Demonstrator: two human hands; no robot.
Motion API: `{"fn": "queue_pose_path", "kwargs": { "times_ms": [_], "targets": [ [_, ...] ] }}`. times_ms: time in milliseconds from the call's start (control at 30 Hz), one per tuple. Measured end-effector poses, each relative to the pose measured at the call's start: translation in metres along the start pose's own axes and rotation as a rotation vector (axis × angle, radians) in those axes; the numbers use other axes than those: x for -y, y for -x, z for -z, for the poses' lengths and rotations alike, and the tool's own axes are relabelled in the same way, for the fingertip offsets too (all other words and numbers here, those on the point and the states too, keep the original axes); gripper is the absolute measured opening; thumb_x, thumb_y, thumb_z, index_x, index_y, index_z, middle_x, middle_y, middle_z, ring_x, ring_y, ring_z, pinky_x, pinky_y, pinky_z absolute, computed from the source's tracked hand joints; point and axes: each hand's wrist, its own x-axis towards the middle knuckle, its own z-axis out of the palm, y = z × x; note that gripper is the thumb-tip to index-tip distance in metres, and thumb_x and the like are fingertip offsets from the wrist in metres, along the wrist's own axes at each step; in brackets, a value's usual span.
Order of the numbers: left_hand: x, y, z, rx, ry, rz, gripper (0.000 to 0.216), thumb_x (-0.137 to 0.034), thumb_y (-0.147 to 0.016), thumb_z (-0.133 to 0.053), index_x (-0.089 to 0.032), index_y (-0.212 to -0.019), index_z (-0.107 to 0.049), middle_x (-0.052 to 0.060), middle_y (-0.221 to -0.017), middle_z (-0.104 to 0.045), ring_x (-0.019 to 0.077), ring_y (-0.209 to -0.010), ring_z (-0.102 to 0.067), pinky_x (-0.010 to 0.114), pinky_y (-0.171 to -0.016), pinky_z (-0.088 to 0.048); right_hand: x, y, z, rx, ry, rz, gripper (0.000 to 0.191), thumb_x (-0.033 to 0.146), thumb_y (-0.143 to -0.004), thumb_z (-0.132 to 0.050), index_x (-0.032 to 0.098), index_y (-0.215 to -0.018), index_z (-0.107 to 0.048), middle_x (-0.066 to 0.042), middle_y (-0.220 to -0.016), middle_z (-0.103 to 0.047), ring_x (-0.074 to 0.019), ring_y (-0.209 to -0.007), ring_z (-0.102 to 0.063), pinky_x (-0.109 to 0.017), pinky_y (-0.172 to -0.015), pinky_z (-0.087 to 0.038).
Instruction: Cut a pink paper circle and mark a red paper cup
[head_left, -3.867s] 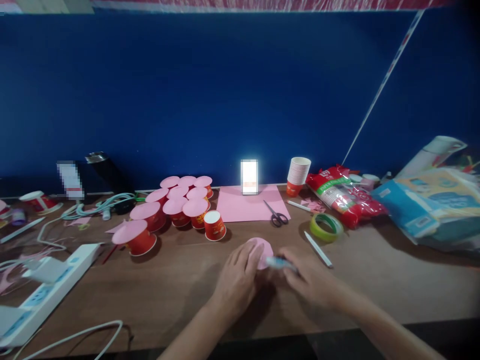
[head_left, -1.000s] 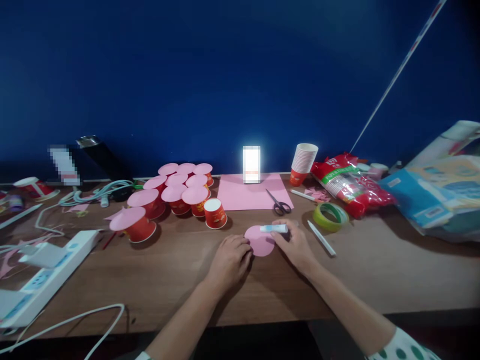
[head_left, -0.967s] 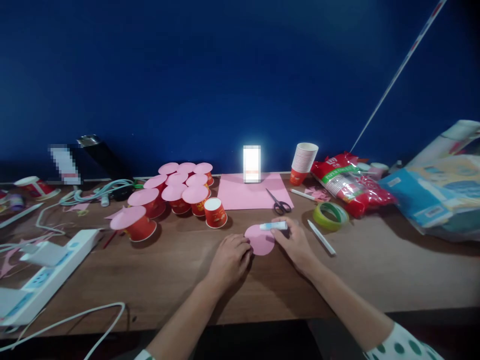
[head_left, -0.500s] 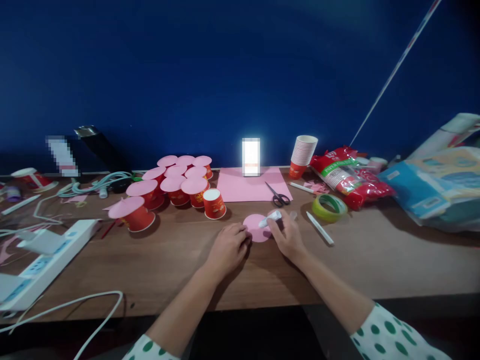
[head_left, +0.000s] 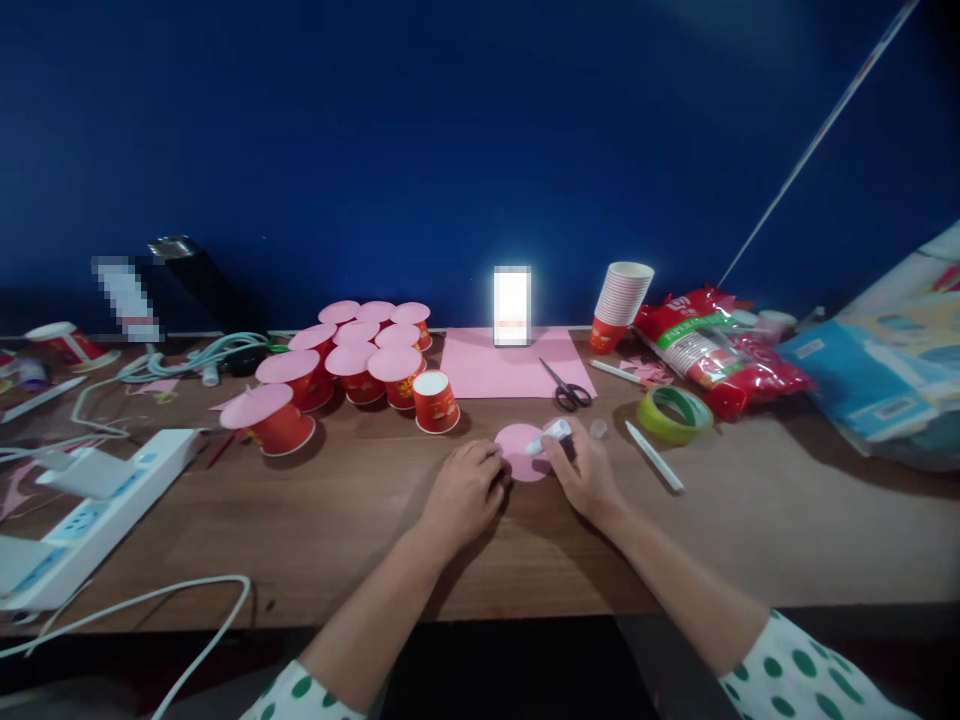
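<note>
A small pink paper circle (head_left: 517, 462) lies flat on the wooden table (head_left: 315, 540), in front of me. My left hand (head_left: 463, 492) rests with curled fingers on the circle's left edge, holding it down. My right hand (head_left: 581, 470) grips a white glue stick (head_left: 547, 437), its tip pointing down-left onto the circle. A small clear cap (head_left: 598, 429) lies just right of that hand. An upturned red paper cup (head_left: 435, 402) without a disc stands behind the circle.
Several upturned red cups topped with pink discs (head_left: 352, 360) cluster at the back left. A pink sheet (head_left: 517, 365), scissors (head_left: 568, 390), a green tape roll (head_left: 673, 414), a white pen (head_left: 654, 456), a cup stack (head_left: 621, 305), bags (head_left: 862, 385) and a power strip (head_left: 90, 510) surround.
The glue stick has tilted from lying level above the circle to pointing tip-down onto it. A small cap now lies beside my right hand. My left hand stays on the circle's edge.
</note>
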Motion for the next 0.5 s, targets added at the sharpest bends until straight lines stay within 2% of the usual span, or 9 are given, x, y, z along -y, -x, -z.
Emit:
{"fn": "queue_pose_path", "kwargs": {
  "times_ms": [500],
  "targets": [
    [-0.0016,-0.0021,0.0003,0.013,0.021,0.022,0.017,-0.017,-0.08,-0.05,-0.018,-0.094,-0.059,0.008,-0.104,-0.06,0.0217,-0.101,-0.052,0.037,-0.091,-0.04,0.0019,-0.0004,0.0061,-0.049,-0.003,-0.025,0.02,0.035,-0.088,-0.042,0.019,-0.084,-0.053,-0.002,-0.075,-0.061,-0.016,-0.07,-0.057,-0.025,-0.069,-0.042]
  ]
}}
